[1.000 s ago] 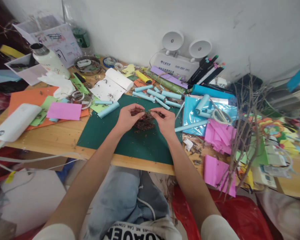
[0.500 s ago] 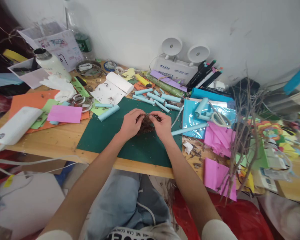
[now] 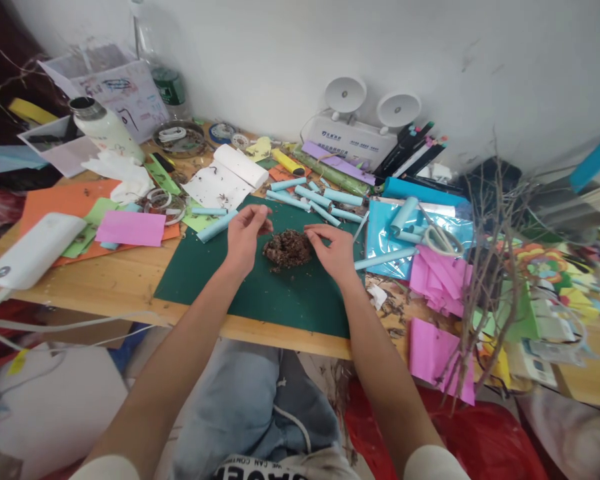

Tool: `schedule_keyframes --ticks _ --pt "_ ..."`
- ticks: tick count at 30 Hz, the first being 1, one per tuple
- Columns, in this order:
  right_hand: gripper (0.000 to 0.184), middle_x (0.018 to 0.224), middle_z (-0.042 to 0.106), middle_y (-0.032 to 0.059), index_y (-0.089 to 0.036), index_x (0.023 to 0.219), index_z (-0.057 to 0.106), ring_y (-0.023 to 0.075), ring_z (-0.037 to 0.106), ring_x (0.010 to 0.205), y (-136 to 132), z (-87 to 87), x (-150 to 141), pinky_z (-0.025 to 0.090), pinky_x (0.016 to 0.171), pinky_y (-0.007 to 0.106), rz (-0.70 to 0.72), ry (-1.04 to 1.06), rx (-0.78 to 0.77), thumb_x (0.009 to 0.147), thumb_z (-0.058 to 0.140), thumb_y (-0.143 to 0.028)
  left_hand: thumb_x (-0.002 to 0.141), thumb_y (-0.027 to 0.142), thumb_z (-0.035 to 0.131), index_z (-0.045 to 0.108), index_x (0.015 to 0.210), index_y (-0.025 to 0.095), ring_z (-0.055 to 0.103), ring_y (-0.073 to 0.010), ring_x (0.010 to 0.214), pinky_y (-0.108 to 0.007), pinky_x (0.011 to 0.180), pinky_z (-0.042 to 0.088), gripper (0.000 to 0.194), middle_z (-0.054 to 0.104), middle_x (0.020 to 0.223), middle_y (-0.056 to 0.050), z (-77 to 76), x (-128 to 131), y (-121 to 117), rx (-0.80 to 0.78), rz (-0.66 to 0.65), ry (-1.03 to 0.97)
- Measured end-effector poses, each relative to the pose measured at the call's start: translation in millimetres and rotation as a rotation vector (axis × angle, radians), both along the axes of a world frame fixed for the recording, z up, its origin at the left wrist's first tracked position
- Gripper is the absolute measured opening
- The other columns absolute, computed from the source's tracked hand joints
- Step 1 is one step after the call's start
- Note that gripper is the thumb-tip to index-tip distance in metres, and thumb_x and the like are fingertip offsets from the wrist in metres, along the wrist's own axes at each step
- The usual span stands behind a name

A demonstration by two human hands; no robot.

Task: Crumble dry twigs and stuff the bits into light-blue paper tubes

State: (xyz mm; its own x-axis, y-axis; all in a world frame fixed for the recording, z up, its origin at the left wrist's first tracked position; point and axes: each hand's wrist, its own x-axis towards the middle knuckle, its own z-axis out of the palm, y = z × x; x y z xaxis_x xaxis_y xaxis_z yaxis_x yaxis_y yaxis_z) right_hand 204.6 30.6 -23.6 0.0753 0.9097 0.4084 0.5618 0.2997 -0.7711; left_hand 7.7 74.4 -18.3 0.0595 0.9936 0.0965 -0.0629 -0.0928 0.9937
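A dark brown, crumbly clump [image 3: 287,250] of dry plant-like bits rests on the green mat [image 3: 205,273], in full view between my hands. My left hand [image 3: 243,240] hovers to the left of it, fingers loosely bent and apart, with nothing visible in them. On the other side, my right hand [image 3: 334,252] is close to the clump's upper right edge. Its fingers reach out towards the clump; whether the tips touch it is hard to see. Small loose crumbs lie around the clump.
Several light-blue paper tubes [image 3: 313,195] lie behind the mat. Scissors [image 3: 443,239] rest on a blue plastic packet [image 3: 380,230] at right, near pink paper [image 3: 435,283] and upright dry twigs [image 3: 485,280]. A white power bank [image 3: 35,250] sits at left.
My hands have separated from over the clump, the left moving left and the right slightly right. The clump, partly covered before, now shows fully on the mat.
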Motion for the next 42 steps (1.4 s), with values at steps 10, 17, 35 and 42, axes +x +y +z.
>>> schedule_keyframes --ticks 10,17,35,42 --pt "0.014 0.085 0.072 0.0043 -0.02 0.077 0.069 0.0174 0.064 0.074 3.0 -7.5 -6.3 0.053 0.072 0.031 -0.092 -0.049 -0.005 0.084 0.064 -0.031 0.073 0.052 0.074 0.066 0.075 0.018 0.065 -0.0199 0.071 -0.034 0.074 0.052 0.035 0.069 0.07 -0.004 2.7 1.4 2.1 0.033 -0.099 0.374" --pt "0.033 0.077 0.076 0.0011 -0.023 0.087 0.075 0.0215 0.071 0.086 2.9 -11.5 -5.6 0.048 0.099 0.043 -0.071 0.007 -0.102 0.095 0.05 -0.043 0.097 0.066 0.021 0.044 0.145 0.03 0.03 -0.0244 0.149 -0.05 0.12 0.029 0.064 0.059 0.14 -0.005 12.1 11.3 -15.1 -0.071 -0.143 -0.072" --pt "0.032 0.103 0.07 0.0079 -0.021 0.109 0.073 0.0232 0.066 0.096 -2.7 -5.0 -6.7 0.053 0.091 0.038 0.16 -0.326 -0.142 0.081 0.06 -0.015 0.093 0.066 0.041 0.052 0.141 0.026 0.056 -0.0288 0.128 -0.043 0.105 0.048 0.063 0.052 0.147 -0.01 -7.9 -7.9 -6.3 0.068 -0.139 0.164" --pt "0.022 0.088 0.074 0.002 -0.02 0.097 0.07 0.0184 0.07 0.08 1.8 -7.2 -7.1 0.058 0.078 0.032 -0.049 0.249 -0.093 0.075 0.067 -0.019 0.079 0.054 0.07 0.074 0.11 0.019 0.071 -0.0241 0.087 -0.036 0.081 0.057 0.047 0.076 0.104 -0.009 6.8 -0.6 0.5 0.125 -0.272 0.429"
